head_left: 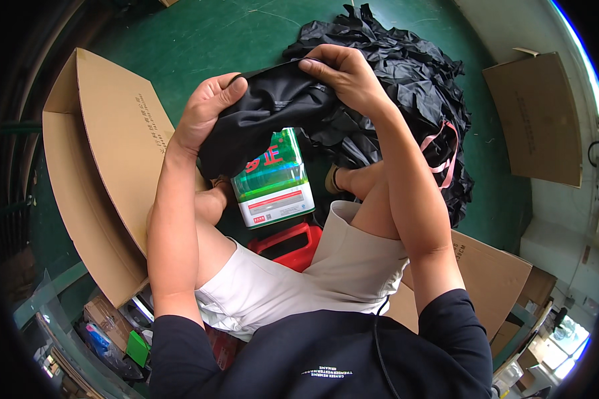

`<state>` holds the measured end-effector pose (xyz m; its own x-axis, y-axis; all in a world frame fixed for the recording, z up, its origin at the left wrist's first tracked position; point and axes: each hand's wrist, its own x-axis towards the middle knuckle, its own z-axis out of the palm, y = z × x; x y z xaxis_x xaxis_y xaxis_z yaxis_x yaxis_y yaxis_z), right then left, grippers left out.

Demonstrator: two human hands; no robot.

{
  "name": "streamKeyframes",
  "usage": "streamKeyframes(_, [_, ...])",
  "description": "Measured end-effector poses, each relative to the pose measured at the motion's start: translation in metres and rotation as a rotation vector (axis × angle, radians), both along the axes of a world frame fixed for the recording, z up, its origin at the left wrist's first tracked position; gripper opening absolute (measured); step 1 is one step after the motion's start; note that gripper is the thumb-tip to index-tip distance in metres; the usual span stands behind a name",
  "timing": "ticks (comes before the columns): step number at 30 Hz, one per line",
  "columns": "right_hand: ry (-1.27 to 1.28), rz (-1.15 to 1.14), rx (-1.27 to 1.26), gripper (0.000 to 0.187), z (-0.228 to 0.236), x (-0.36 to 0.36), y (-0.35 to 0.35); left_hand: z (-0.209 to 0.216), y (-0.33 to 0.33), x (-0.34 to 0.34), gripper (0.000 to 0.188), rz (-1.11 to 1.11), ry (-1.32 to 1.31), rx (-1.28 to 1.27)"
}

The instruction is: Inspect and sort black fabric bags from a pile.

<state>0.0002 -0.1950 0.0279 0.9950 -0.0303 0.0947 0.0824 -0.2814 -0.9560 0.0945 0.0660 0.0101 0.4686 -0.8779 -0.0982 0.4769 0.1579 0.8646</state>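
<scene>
A piece of shiny black fabric [266,110] hangs stretched between my two hands, its upper edge pulled nearly straight. My left hand [209,106] pinches the left end, thumb on top. At the other end my right hand [343,74] grips the edge between thumb and bent fingers. The cloth's lower folds droop in front of a green and white metal can [276,193] and cover part of its top. Beyond my right hand lies a large heap of similar black fabric pieces [406,73] on the floor.
A tall open cardboard box [116,126] stands at my left. Between my legs is a red plastic stool [293,243]. A pink strap [451,163] lies on the heap's right side. Another cardboard box [539,120] leans by the right wall, and a cardboard sheet [492,276] is near my right elbow.
</scene>
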Motion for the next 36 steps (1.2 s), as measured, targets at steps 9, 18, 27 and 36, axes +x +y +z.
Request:
streamKeyframes(9, [-0.072, -0.060, 0.013, 0.027, 0.000, -0.001, 0.000, 0.032, -0.013, -0.023, 0.060, -0.161, -0.194, 0.390])
streamKeyframes(18, [-0.034, -0.041, 0.104, 0.009, 0.002, -0.003, -0.008, 0.022, -0.004, -0.013, 0.025, -0.017, -0.195, 0.315])
streamKeyframes(27, [0.094, 0.052, -0.119, 0.017, -0.007, -0.001, -0.008, 0.017, 0.012, -0.012, 0.030, 0.101, -0.008, -0.051])
streamKeyframes(36, [0.229, 0.053, 0.923, 0.017, -0.001, 0.000, -0.020, 0.015, 0.019, -0.007, 0.035, 0.228, 0.067, -0.198])
